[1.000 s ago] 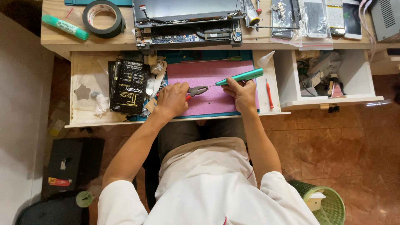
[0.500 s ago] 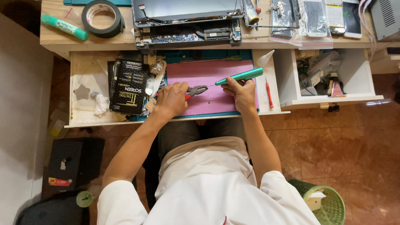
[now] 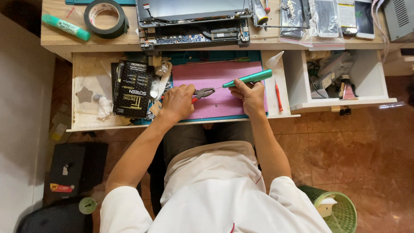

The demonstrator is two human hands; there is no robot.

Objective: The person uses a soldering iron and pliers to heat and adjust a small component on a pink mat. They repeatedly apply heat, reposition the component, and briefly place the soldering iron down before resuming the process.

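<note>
Head view: green screwdriver (image 3: 249,78) in right hand (image 3: 252,96) points left.

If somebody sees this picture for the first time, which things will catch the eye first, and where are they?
The bright pink mat in the open middle drawer stands out first; over it the left hand holds small pliers and the right hand holds a teal pen-shaped screwdriver, its tip pointing at the pliers' nose. Above, on the desk top, lies an opened laptop with its circuit board exposed, and a black roll of tape sits to its left.
</note>
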